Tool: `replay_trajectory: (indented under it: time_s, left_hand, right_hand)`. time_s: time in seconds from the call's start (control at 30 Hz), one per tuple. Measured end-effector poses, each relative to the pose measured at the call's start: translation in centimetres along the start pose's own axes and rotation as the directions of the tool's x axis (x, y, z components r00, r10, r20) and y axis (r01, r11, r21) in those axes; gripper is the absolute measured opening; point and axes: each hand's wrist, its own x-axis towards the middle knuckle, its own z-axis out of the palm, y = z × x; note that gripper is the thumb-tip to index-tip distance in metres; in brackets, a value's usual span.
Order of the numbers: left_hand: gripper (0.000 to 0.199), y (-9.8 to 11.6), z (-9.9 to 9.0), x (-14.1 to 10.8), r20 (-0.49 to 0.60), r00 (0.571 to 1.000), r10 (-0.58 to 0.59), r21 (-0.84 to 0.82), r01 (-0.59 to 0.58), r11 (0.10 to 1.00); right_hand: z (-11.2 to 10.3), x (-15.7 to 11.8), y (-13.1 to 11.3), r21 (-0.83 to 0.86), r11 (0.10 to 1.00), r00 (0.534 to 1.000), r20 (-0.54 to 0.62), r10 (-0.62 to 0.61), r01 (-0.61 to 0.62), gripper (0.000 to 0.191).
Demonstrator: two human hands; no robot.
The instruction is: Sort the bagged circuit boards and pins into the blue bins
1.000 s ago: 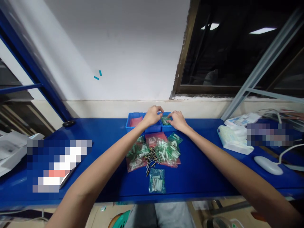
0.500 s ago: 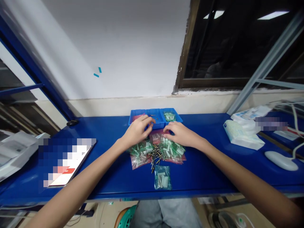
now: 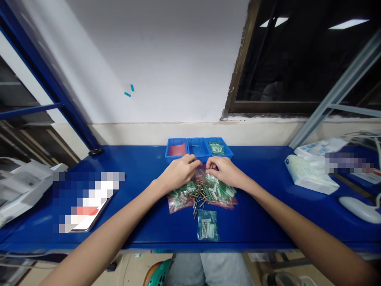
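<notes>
My left hand (image 3: 178,173) and my right hand (image 3: 224,171) meet over the far edge of a heap of small green and pink plastic bags (image 3: 205,191). Their fingertips pinch together at a pink bag (image 3: 201,172) between them. Loose dark and brass pins (image 3: 199,197) lie in the middle of the heap. One green bag of pins (image 3: 207,225) lies apart, nearer the front edge. Just beyond my hands stand three small blue trays (image 3: 199,153): pink bags in the left, a few pins in the middle, a green bag in the right.
The blue bench (image 3: 143,222) runs along a white wall. A flat blurred device (image 3: 85,200) and a white machine (image 3: 20,186) lie at the left. White packets (image 3: 309,174) and a computer mouse (image 3: 358,208) lie at the right. A small black object (image 3: 95,151) sits at the back left.
Both hands have drawn back from the right blue tray toward me and come together on a bag at the heap's far edge. The view has shifted slightly.
</notes>
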Motion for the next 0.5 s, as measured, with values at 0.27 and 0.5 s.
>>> replay_trajectory:
  time_s: [0.27, 0.5]
  left_hand:
    - [0.028, -0.63, 0.08, -0.04, 0.019, 1.000, -0.019, -0.029, 0.020, 0.999]
    - [0.035, -0.20, -0.05, -0.10, 0.008, 0.996, -0.093, -0.197, 0.093, 0.976]
  right_hand:
    - [0.28, 0.38, -0.15, 0.091, 0.995, 0.994, -0.105, 0.039, -0.030, 0.004]
    - [0.65, -0.15, -0.58, -0.162, 0.987, 0.994, -0.104, -0.020, 0.003, 0.013]
